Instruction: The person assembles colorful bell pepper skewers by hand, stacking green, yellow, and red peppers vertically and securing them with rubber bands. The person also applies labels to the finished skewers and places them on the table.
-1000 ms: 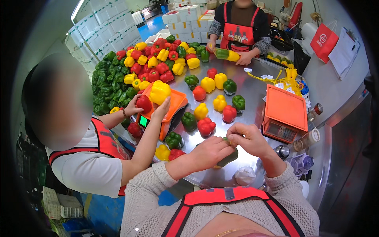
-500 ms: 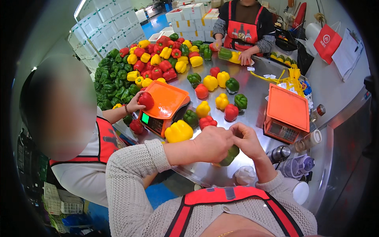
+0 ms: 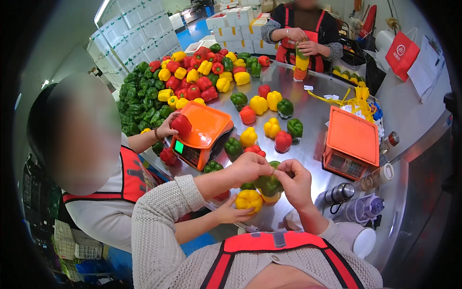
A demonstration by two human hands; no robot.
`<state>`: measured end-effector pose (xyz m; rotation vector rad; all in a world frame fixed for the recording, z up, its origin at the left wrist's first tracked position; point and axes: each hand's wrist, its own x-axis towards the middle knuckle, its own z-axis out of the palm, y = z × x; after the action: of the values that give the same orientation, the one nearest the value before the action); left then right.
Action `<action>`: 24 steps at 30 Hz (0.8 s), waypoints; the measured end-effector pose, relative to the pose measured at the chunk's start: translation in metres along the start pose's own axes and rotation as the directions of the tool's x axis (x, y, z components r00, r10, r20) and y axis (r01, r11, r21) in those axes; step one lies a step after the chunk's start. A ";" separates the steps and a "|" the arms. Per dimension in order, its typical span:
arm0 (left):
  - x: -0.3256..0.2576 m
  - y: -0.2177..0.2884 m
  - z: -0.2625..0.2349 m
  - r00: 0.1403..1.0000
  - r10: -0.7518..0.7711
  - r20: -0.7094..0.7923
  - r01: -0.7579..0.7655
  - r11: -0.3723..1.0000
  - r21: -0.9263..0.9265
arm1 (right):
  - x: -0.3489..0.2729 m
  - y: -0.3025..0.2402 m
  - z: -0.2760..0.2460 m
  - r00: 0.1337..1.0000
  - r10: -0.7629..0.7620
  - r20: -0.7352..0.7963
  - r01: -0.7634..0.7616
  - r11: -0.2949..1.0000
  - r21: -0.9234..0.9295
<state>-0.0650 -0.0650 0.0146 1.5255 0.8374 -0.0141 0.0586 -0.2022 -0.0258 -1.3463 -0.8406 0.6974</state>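
My left hand point(image 3: 251, 169) and my right hand point(image 3: 295, 182) meet over the near part of the metal table, fingers pinched together. What the fingertips grip is too small to make out. Just under them is a green bell pepper point(image 3: 268, 187), with a yellow bell pepper point(image 3: 271, 197) partly showing below it. Close by my left forearm, a co-worker's hand point(image 3: 232, 212) holds another yellow bell pepper point(image 3: 249, 201). That co-worker's other hand point(image 3: 168, 126) has a red bell pepper point(image 3: 181, 125) at the edge of an orange scale point(image 3: 204, 123).
Loose peppers dot the metal table point(image 3: 308, 103); a large mixed pile point(image 3: 192, 77) lies far left. On the right stand a second orange scale point(image 3: 351, 139), a steel flask point(image 3: 339, 192) and a purple bottle point(image 3: 363, 209). Across the table, a person holds stacked peppers point(image 3: 301, 60).
The co-worker's yellow pepper has come nearer, below my left hand. My hands have shifted slightly, showing more of the green pepper. Across the table, the person's stacked peppers went from lying to upright.
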 end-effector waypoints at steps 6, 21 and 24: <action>-0.004 -0.003 0.007 1.000 -0.008 -0.026 0.003 0.988 -0.157 | -0.011 0.011 0.008 0.956 -0.268 -0.118 0.231 0.938 -0.259; -0.019 -0.006 0.011 1.000 -0.014 -0.020 0.010 0.976 -0.218 | -0.017 0.006 -0.008 0.917 -0.339 0.211 0.390 0.871 -0.299; -0.018 -0.025 0.015 0.991 0.109 -0.077 -0.122 0.974 -0.192 | -0.002 -0.005 -0.009 0.901 -0.368 0.229 0.426 0.846 -0.320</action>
<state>-0.0838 -0.0898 -0.0011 1.3921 0.7772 0.2009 0.0649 -0.2092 -0.0212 -1.3875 -1.3868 0.3288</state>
